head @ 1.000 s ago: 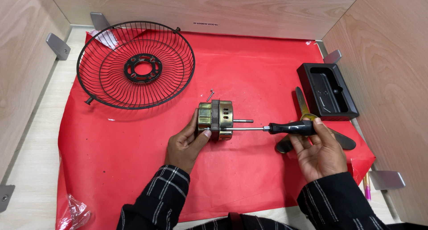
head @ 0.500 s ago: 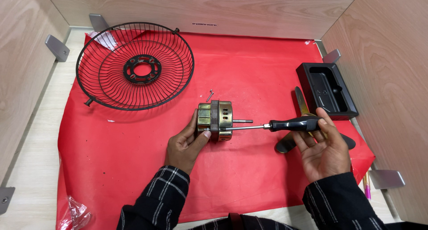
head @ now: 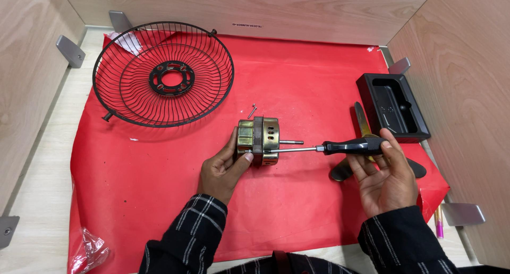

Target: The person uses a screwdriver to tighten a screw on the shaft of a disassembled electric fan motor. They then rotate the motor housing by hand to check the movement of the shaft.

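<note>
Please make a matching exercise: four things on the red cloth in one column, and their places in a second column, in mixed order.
Things:
1. wire fan guard
2. fan motor
3. screwdriver
4. black tray

Places:
a. held in the right hand
b. far left of the cloth
c. right edge, by the wooden wall
d. gripped by the left hand

Pairs: 1-b, 2-d, 3-a, 4-c

Left hand (head: 223,167) steadies motor (head: 258,141); right hand (head: 385,178) holds screwdriver (head: 350,146).
</note>
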